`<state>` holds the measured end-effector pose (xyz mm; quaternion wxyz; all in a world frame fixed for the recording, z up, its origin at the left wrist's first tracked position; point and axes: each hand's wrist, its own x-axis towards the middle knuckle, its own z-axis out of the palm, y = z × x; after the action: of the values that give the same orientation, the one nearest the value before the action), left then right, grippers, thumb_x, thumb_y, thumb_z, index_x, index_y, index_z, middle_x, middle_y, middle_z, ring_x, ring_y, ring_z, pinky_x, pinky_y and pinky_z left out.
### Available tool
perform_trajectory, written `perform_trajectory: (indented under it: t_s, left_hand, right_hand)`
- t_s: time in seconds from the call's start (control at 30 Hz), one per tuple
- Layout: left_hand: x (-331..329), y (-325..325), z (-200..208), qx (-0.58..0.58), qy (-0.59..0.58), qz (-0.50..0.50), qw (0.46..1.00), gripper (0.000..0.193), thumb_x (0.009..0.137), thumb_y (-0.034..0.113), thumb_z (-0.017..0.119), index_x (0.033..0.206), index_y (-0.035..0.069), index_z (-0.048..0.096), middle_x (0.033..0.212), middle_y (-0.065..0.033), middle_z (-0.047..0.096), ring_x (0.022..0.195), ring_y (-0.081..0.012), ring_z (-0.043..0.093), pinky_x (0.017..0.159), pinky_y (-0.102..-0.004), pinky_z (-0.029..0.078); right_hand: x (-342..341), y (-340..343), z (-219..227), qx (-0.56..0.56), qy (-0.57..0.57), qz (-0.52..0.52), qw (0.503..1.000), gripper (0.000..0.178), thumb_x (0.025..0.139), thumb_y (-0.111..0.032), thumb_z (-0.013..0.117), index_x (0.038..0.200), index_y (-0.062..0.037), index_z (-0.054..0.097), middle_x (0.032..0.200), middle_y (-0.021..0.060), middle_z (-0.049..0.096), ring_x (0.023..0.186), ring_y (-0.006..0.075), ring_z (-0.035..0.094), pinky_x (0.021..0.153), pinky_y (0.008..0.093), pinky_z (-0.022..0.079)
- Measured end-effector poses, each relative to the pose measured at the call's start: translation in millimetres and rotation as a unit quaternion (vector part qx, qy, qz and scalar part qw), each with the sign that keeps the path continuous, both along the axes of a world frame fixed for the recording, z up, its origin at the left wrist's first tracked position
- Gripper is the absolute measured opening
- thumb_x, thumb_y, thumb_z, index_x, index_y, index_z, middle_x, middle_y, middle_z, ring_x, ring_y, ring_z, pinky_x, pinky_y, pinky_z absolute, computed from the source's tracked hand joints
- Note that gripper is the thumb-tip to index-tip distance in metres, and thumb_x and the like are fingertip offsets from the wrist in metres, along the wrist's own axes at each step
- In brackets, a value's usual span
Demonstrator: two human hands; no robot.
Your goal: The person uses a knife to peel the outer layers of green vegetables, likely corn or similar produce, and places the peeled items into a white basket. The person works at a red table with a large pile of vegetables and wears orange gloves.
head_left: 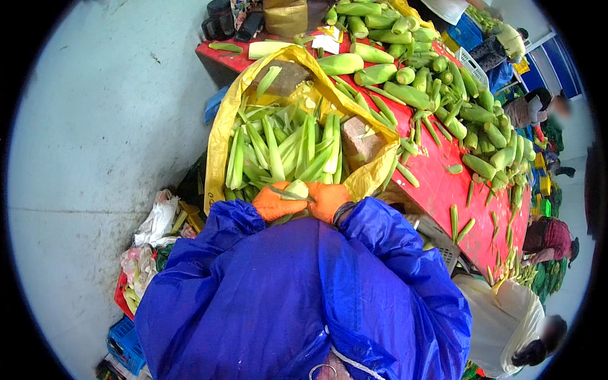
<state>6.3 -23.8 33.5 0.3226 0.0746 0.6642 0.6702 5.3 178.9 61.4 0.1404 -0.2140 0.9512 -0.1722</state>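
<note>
Pale surface [101,114] fills the left of the frame, scuffed and stained. Next, the wearer's blue jacket [253,297], lower middle, sleeves reaching up to the centre. Red tabletop [437,183] runs diagonally from top centre to the right, loose green husk pieces scattered on it. Yellow sack [218,149] upper centre, mouth spread wide, by the tabletop's left end. Heap of unshucked corn [411,76] on the tabletop, upper right, ears piled on each other. Co-worker in white [500,316] lower right; another in dark red [554,240] above, right edge. Stripped green husks [278,149] pile up inside the sack. White plastic bag [157,218] lower left; blue crate [126,345] below it. Brownish block [361,142] at the sack's right inner side.

Hands at centre, orange-gloved, just in front of the husks: left hand [275,204] and right hand [326,201] close together, fingers curled, both gripping one pale green corn ear [296,188] between them, over the sack's near edge. Smallest: dark narrow strip [286,194] across the ear, leaf or tool, can't tell.
</note>
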Motion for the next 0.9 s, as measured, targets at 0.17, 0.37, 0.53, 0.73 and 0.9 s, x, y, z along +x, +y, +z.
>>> perform_trajectory:
  t_s: [0.17,0.37,0.53,0.73,0.9]
  left_hand:
    - [7.1,6.4,4.6,-0.042,0.011,0.050,0.998,0.042,0.074,0.028,0.078,0.107,0.004,0.065,0.096,-0.0074,0.069,0.091,-0.0140,0.063,0.082,-0.0309,0.050]
    - [20.2,0.5,15.2,-0.048,0.084,0.081,0.992,0.035,0.074,0.016,0.078,0.103,0.000,0.065,0.093,-0.0065,0.069,0.087,-0.0126,0.064,0.079,-0.0294,0.051]
    - [31.2,-13.9,28.3,-0.077,0.180,0.124,0.973,0.036,0.074,0.012,0.077,0.106,0.001,0.063,0.094,-0.0070,0.069,0.088,-0.0131,0.065,0.081,-0.0291,0.051]
    - [6.7,-7.2,44.9,-0.098,0.319,0.175,0.926,0.044,0.071,0.017,0.080,0.109,0.004,0.062,0.100,-0.0089,0.067,0.090,-0.0201,0.065,0.082,-0.0314,0.051]
    - [-14.9,36.4,37.5,0.094,0.087,0.024,0.991,0.049,0.067,0.026,0.079,0.106,0.004,0.060,0.097,-0.0174,0.063,0.086,-0.0350,0.064,0.077,-0.0419,0.051]
  right_hand:
    - [-1.1,-7.7,2.8,-0.006,-0.017,-0.017,1.000,0.031,0.077,-0.024,0.059,0.107,-0.0132,0.061,0.088,0.0180,0.067,0.080,0.0367,0.065,0.069,0.0475,0.051]
    - [-5.7,-4.3,-17.2,-0.023,-0.037,-0.035,0.998,0.031,0.076,-0.023,0.058,0.106,-0.0151,0.064,0.088,0.0166,0.068,0.081,0.0365,0.065,0.071,0.0462,0.051]
    - [11.0,38.4,-57.4,-0.089,-0.040,-0.169,0.981,0.030,0.085,-0.026,0.054,0.111,-0.0172,0.067,0.089,0.0151,0.069,0.081,0.0323,0.066,0.070,0.0415,0.051]
    - [-1.5,13.1,54.2,-0.371,-0.222,-0.233,0.871,0.046,0.086,-0.033,0.067,0.125,-0.0106,0.060,0.080,0.0051,0.066,0.070,0.0136,0.058,0.066,0.0324,0.051]
    - [16.7,-10.0,62.1,-0.224,0.012,-0.155,0.962,0.078,0.075,-0.058,0.065,0.134,-0.0106,0.049,0.110,0.0179,0.066,0.100,0.0334,0.064,0.085,0.0407,0.050]
